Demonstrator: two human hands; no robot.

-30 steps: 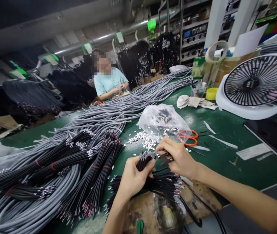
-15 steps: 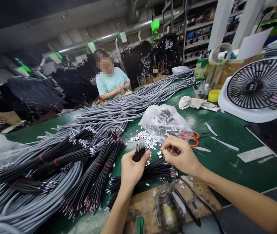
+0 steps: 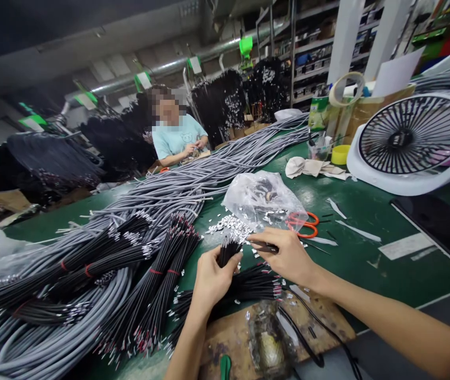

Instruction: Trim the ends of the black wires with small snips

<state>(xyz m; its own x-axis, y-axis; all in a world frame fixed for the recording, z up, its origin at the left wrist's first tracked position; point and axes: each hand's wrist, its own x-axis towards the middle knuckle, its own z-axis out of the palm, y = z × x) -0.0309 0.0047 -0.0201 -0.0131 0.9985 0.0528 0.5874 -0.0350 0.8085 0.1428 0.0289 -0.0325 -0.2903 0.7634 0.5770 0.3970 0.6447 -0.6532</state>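
My left hand (image 3: pixel 212 279) is closed around a small bundle of black wires (image 3: pixel 227 249), whose ends stick up above my fingers. Just to the right of that bundle, my right hand (image 3: pixel 288 256) pinches a thin dark tool or wire (image 3: pixel 265 247). A loose sheaf of black wires with red tips (image 3: pixel 254 285) lies under both hands. Small silver clippings (image 3: pixel 230 226) are scattered beyond the bundle.
Tied black wire bundles (image 3: pixel 149 279) and long grey cables (image 3: pixel 193 184) fill the left of the green table (image 3: pixel 367 258). A clear plastic bag (image 3: pixel 264 200), orange scissors (image 3: pixel 306 224), a white fan (image 3: pixel 410 142) and a worn board (image 3: pixel 248 338) lie around. A person in a light-blue shirt (image 3: pixel 179 138) works across the table.
My left hand has shifted its grip lower on the bundle, so more wire ends show above it. My right hand moved slightly up and left, still pinching.
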